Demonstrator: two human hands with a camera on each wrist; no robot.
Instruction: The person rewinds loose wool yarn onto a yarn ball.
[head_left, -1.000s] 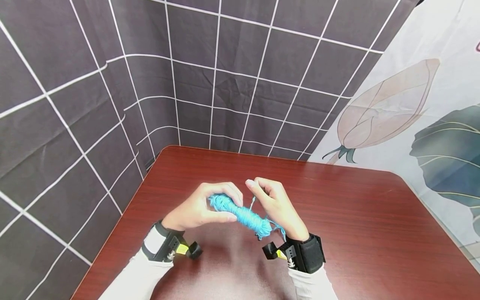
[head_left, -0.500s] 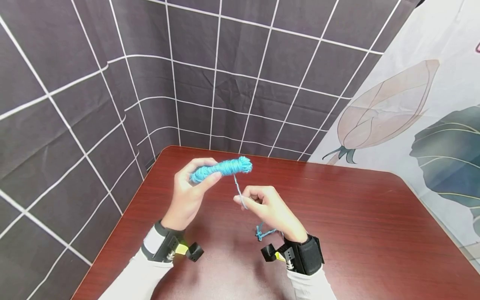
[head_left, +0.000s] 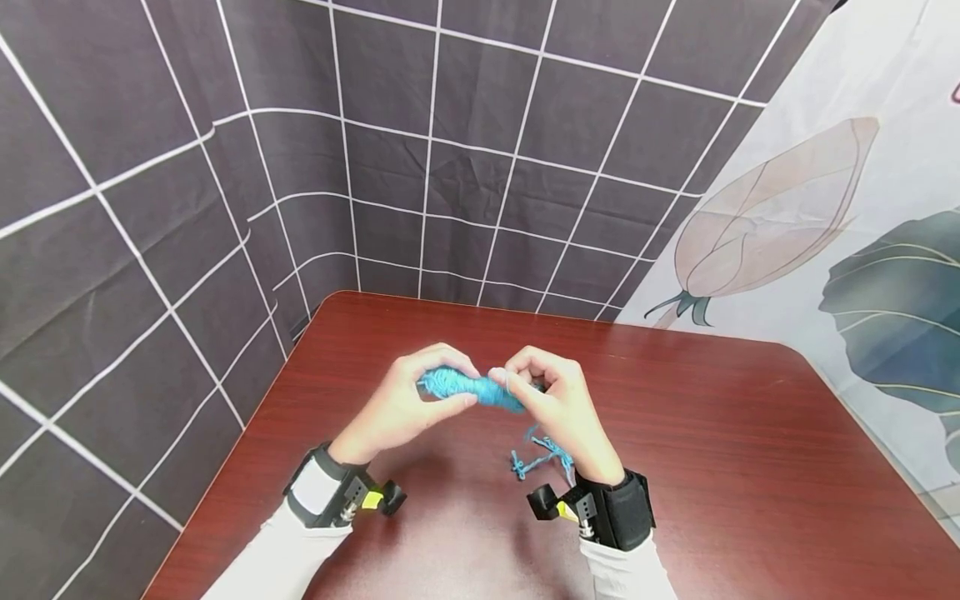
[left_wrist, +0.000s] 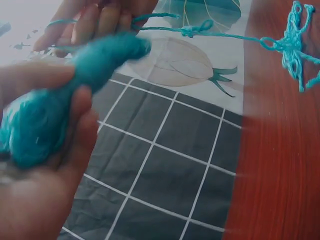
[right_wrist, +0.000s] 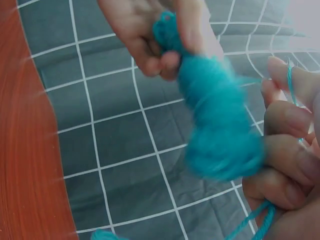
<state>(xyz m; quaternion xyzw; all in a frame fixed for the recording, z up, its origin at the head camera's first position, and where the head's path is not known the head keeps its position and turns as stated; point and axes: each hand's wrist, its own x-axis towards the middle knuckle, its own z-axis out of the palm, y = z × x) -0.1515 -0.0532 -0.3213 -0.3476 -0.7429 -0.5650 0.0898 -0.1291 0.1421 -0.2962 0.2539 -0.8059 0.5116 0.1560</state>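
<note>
My left hand (head_left: 397, 408) grips one end of a bundle of bright blue yarn (head_left: 450, 382), thumb on the near side and fingers over the far side. The bundle is wound tightly round its middle, with looped ends, as the right wrist view shows. Close at its other end, my right hand (head_left: 562, 404) pinches a yarn strand (right_wrist: 290, 80) that passes over the index finger. More yarn trails below from the curled fingers of that hand. In the head view my right hand hides the bundle's right end.
A small knotted tangle of the same yarn (head_left: 553, 454) shows below my right hand, over the red-brown table (head_left: 735, 467). A dark gridded cloth (head_left: 480, 150) hangs behind and to the left, and a white floral cloth (head_left: 787, 208) at the right.
The bundle swung up and left with my left hand, tilting, then came back down beside my right hand. My right hand dipped, then rose again, keeping its pinch on the strand.
</note>
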